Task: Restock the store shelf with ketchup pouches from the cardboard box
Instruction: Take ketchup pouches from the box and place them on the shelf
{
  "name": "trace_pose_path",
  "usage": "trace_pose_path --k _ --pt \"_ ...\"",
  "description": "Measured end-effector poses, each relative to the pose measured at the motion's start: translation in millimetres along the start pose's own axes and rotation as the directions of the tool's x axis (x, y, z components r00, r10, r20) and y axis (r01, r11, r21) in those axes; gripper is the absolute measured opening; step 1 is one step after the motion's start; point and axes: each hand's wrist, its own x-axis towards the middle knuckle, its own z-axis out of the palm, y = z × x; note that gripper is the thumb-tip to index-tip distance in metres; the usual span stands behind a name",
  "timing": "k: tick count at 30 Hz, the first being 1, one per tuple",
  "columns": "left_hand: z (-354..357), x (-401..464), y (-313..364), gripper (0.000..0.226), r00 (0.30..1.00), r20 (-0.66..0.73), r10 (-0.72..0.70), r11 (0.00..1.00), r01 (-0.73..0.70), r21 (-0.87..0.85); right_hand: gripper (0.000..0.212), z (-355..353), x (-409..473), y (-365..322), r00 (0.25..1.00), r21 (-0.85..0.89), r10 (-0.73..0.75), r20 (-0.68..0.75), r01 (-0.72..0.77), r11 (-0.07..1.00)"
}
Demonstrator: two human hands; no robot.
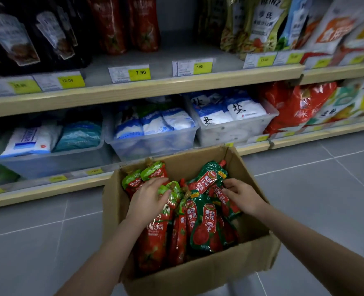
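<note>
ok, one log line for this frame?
stage: picking | left hand: on pouches in box | right hand: on pouches | shelf gap: unfilled

Retail shop aisle, grocery section. Wood-edged shelves (146, 87) carry yellow price tags (139, 72), two reading 7.90. Sauce pouches (260, 24) at 1 o'clock, salt bags in clear bins (153, 144) on the shelf below. Grey tiled floor (315, 178) at 3 o'clock
</note>
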Motion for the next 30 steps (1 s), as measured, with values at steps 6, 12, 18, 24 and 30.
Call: trace_pose_path --k 6,12,18,24,30 --pt "-6 17 13 0.041 0.999 0.013 0.029 0.999 -0.029 -0.027 0.048 -6 10 -4 1.000 0.001 -0.008 -0.030 0.008 1.000" --pt "19 23 10 0.041 0.999 -0.046 -0.004 0.999 0.002 -0.054 0.053 5 51 17 0.999 -0.006 -0.031 -0.037 0.031 1.000" --pt "31 12 3 0.043 0.991 -0.057 -0.123 0.992 0.120 -0.042 0.045 14 69 27 0.990 -0.042 -0.136 0.045 0.137 0.990" --pt "17 25 24 0.053 0.984 -0.045 -0.175 0.984 0.176 0.023 0.045 1 80 26 0.983 -0.009 -0.114 0.143 0.116 0.993" --pt "10 35 43 0.039 0.977 -0.041 -0.210 0.977 0.211 0.020 0.046 -15 83 23 0.968 -0.041 -0.106 0.229 0.119 0.992"
